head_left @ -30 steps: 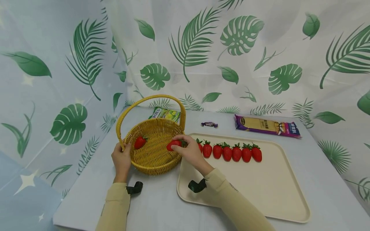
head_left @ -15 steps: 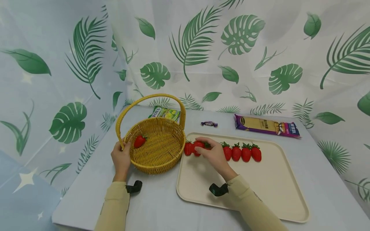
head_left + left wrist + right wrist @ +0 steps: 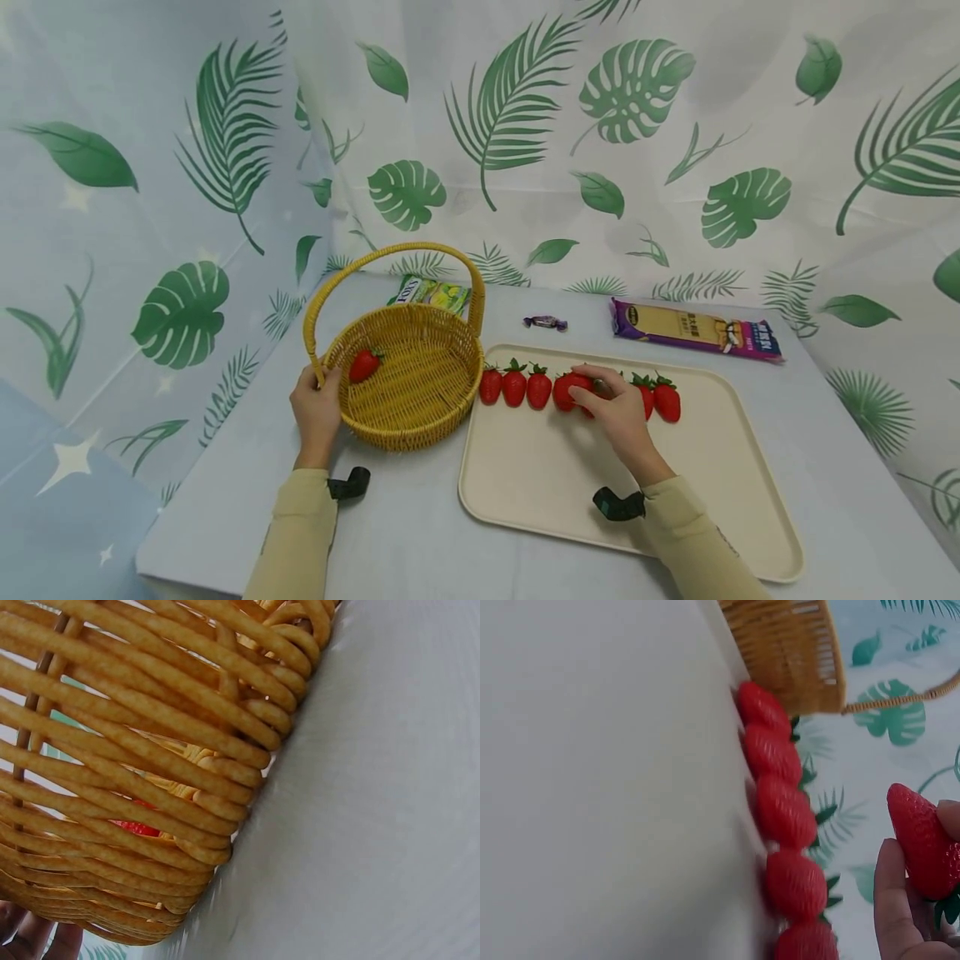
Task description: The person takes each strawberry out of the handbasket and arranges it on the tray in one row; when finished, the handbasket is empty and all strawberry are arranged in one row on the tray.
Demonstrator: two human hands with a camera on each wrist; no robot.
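Note:
A yellow wicker basket [image 3: 408, 433] with a tall handle stands on the left, one strawberry [image 3: 364, 367] lying inside. My left hand [image 3: 317, 412] grips its left rim by the foot of the handle; in the left wrist view a few fingertips [image 3: 64, 941] show past the weave. My right hand [image 3: 618, 412] pinches a strawberry [image 3: 924, 844] between thumb and fingers, raised above a row of strawberries [image 3: 538, 389]. That row runs along the far side of a cream tray [image 3: 540, 475], green leaves pointing away from me. The hand covers part of the row in the head view.
Behind the basket lies a green candy bag [image 3: 442, 294]. A small purple-wrapped candy [image 3: 545, 322] and a long purple snack packet [image 3: 693, 329] lie beyond the tray. A leaf-patterned curtain [image 3: 510, 200] closes off the back of the table.
My right hand has carried its strawberry from over the basket rightward across the row on the tray. The left hand stays at the basket's rim.

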